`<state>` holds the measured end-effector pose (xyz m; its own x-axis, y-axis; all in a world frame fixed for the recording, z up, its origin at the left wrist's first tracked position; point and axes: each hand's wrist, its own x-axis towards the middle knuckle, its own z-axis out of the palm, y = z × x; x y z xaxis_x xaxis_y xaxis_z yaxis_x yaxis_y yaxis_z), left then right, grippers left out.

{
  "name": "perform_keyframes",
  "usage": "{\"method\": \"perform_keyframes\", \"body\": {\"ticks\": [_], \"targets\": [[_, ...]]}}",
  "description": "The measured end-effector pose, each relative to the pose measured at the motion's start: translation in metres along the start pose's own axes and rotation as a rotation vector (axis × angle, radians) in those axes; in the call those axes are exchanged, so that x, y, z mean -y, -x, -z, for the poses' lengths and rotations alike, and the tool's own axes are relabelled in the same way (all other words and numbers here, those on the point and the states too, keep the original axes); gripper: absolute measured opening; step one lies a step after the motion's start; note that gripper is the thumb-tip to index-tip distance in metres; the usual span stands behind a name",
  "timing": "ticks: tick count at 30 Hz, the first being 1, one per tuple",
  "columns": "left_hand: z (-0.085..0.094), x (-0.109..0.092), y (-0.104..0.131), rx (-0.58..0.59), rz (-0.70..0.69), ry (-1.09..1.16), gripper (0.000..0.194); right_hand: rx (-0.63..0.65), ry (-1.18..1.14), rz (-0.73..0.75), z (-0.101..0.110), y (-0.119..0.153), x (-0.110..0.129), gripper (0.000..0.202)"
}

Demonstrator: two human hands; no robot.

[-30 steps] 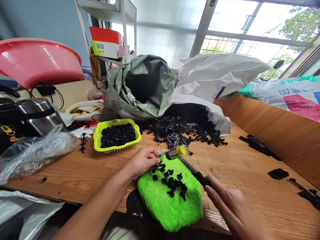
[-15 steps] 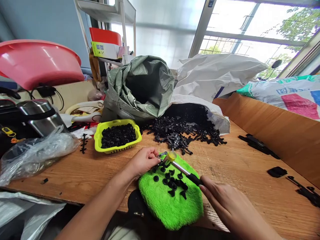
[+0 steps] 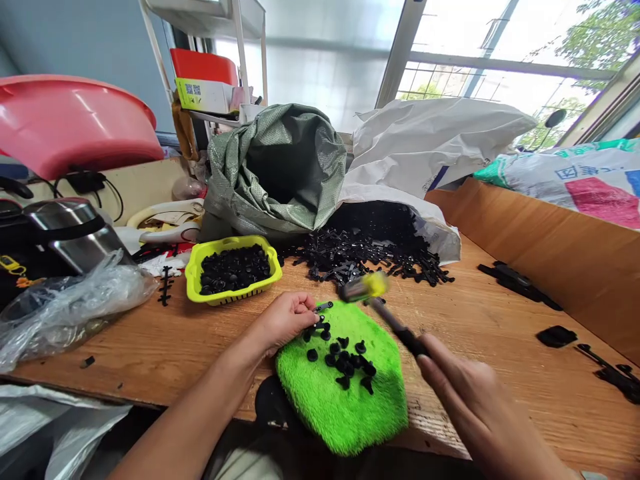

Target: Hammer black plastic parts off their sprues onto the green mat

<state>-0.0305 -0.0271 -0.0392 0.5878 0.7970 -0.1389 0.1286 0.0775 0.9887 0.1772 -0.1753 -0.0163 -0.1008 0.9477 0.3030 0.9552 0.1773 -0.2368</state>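
Up comes the small hammer [image 3: 373,293] again, lifted off the green pad [image 3: 345,393] in the closed right hand [image 3: 465,393], while the left hand [image 3: 285,320] pinches what looks like a black sprue strip [image 3: 323,308] at the pad's edge, another strike seemingly due.

hammer head [image 3: 364,287] motion-blurred, red basin [image 3: 75,123] edge-cropped

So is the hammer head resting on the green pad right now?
No, the hammer head is lifted above the far edge of the green pad.
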Motion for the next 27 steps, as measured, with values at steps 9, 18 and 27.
{"method": "perform_keyframes", "body": {"ticks": [9,18,27], "targets": [[0.0007,0.0054,-0.0034,-0.010,-0.013,0.036,0.017,0.041,0.086,0.044,-0.0002,0.0021,0.0059,0.036],[-0.0008,0.0015,-0.0021,-0.029,0.002,0.038,0.021,0.073,0.079,0.011,-0.0028,0.0018,0.0023,0.045],[0.0015,0.0047,-0.0019,-0.004,-0.011,-0.004,0.021,-0.045,-0.085,-0.028,0.0069,0.0003,0.0076,0.037]]}}
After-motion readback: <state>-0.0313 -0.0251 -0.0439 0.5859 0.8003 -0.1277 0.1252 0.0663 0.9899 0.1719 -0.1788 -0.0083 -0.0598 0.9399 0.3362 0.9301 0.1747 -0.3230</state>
